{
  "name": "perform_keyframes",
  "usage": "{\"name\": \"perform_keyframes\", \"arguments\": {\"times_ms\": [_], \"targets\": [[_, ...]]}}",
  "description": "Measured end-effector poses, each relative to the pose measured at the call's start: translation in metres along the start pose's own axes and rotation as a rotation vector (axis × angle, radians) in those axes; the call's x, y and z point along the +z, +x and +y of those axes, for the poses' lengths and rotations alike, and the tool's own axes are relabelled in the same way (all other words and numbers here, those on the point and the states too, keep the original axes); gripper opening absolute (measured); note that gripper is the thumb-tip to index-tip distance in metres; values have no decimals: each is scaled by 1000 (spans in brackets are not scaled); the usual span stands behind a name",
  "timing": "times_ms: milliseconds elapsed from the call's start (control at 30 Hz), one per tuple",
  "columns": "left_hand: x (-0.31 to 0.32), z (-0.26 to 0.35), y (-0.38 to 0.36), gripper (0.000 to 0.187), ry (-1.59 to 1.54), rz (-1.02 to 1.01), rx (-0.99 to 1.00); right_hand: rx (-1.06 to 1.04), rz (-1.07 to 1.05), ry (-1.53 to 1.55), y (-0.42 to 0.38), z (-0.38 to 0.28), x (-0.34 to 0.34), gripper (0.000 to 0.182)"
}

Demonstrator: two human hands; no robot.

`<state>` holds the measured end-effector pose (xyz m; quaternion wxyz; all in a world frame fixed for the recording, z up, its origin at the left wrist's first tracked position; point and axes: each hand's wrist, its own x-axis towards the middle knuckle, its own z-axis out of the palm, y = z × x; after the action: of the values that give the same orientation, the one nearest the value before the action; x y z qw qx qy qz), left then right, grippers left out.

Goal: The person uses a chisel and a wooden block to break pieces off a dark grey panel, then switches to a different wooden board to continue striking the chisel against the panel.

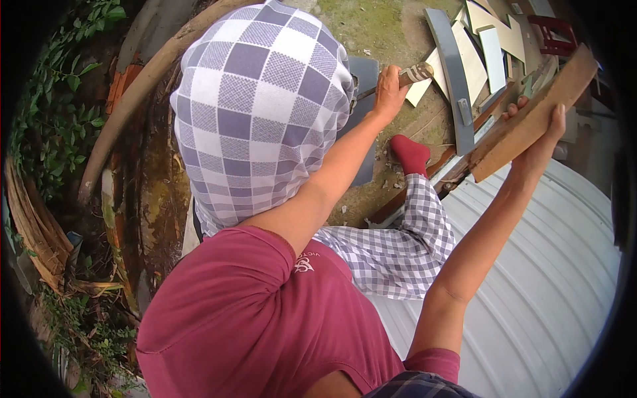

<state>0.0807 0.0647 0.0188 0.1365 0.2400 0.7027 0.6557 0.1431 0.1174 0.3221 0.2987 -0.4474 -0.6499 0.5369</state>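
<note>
My left hand point(390, 96) is closed around the wooden handle point(418, 71) of a tool. Light bands wrap the handle's end, and a thin dark metal part runs left from it behind my raised knee point(265, 99), hiding the tool's working end. On the other side, my right hand point(541, 142) grips a thick, rough brown wooden board point(531, 126), with fingertips showing over its far edge. The board slants from lower left to upper right, apart from the tool. Beneath my left hand lies a flat grey-blue sheet point(365, 174), partly covered by my knee and arm.
Pale boards point(471, 66) and a long grey strip point(451, 86) lie ahead on mossy ground. A red plastic stool point(554, 34) stands at upper right. Ribbed light metal sheeting point(531, 265) spreads at right. A curved branch point(133, 113) and leafy plants point(53, 86) border the left.
</note>
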Motion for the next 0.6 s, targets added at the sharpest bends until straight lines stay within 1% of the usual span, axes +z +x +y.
{"name": "perform_keyframes", "arguments": {"times_ms": [33, 67, 100, 133, 167, 233, 300, 367, 400, 433, 500, 533, 567, 600], "targets": [[0, -1, 0, 36, 4, -4, -5, 16, -14, -53, 3, 35, 4, 62], [-2, -1, -1, 36, 4, -2, -6, 113, -124, -350, 1, 89, 8, 62], [-3, 1, -2, 37, 8, -34, -29, 208, -230, -645, -4, 128, 12, 62], [-3, 2, -3, 38, 10, -73, -50, 262, -212, -540, -15, 130, 16, 63], [0, 3, 6, 38, 6, -61, -36, 296, -205, -440, -18, 127, 22, 64], [-3, -2, -6, 39, -3, -43, -14, 577, -159, -95, -35, 96, 27, 65], [-1, -2, -8, 39, 13, -36, 8, 534, -137, -106, -39, 94, 18, 64], [-1, -1, -5, 39, -14, 4, 23, 429, -75, -57, -46, 86, 13, 51], [-1, -2, -3, 39, -13, 7, 27, 474, -94, 13, -53, 81, 12, 54], [-1, -3, -4, 39, -7, -9, 11, 474, -99, 16, -64, 79, 13, 54], [-1, -4, -3, 38, -4, -21, -7, 539, -68, 221, -86, 75, 14, 60], [-1, -4, -3, 38, -4, -21, -13, 517, -102, 334, -97, 83, 10, 63], [-2, -4, -4, 37, -2, -22, -19, 521, -104, 334, -109, 96, 7, 63], [-4, -4, -6, 37, 1, -22, -22, 508, -100, 633, -122, 113, 4, 62]]}}
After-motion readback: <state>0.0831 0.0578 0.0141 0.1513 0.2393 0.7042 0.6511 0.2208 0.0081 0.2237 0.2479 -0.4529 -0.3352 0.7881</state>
